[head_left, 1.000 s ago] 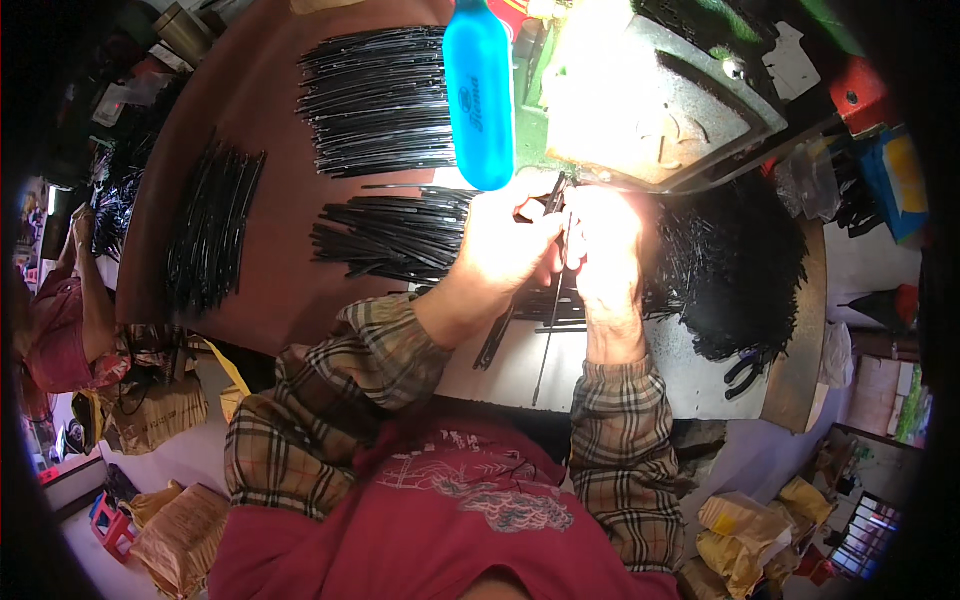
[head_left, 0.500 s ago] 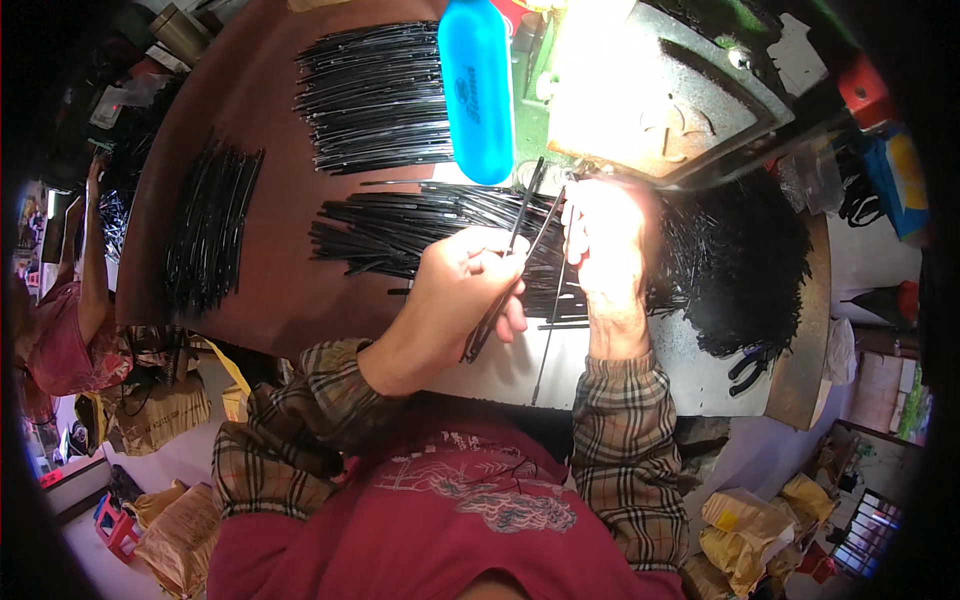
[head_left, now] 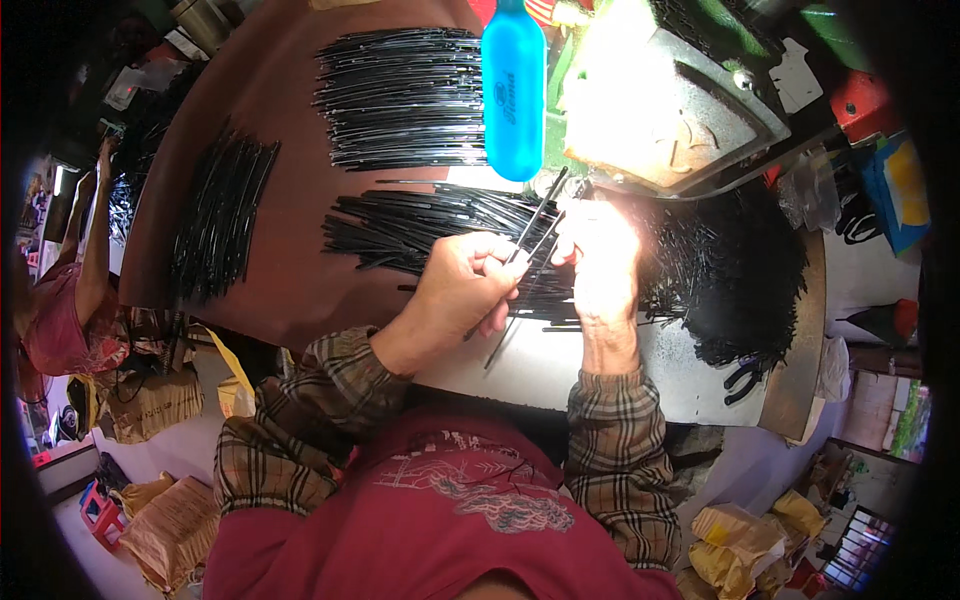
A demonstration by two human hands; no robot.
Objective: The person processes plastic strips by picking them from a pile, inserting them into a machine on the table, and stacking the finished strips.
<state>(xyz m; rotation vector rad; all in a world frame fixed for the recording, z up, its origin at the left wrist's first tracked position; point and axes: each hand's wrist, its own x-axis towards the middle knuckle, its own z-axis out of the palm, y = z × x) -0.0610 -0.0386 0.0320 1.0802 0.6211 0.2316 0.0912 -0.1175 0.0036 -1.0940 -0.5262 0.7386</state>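
Observation:
My left hand [head_left: 462,290] grips a pair of thin black rods [head_left: 536,218] that slant up to the right toward a brightly lit metal machine [head_left: 660,100]. My right hand [head_left: 602,262] pinches the same rods close to their upper part, in strong glare under the lamp. Under both hands lies a spread row of black rods [head_left: 420,225] on the brown table [head_left: 290,290]. A blue plastic bottle [head_left: 513,85] lies just above the hands.
A second row of black rods [head_left: 405,95] lies at the back, a third bunch [head_left: 220,215] at the left. A dark heap of tangled rods [head_left: 740,270] is at the right with pliers [head_left: 742,378]. Another person [head_left: 70,290] is at the far left. Bags [head_left: 170,520] sit on the floor.
My left hand drew back down and left from the machine, then came back toward my right hand with the rods. The person at the left raised an arm.

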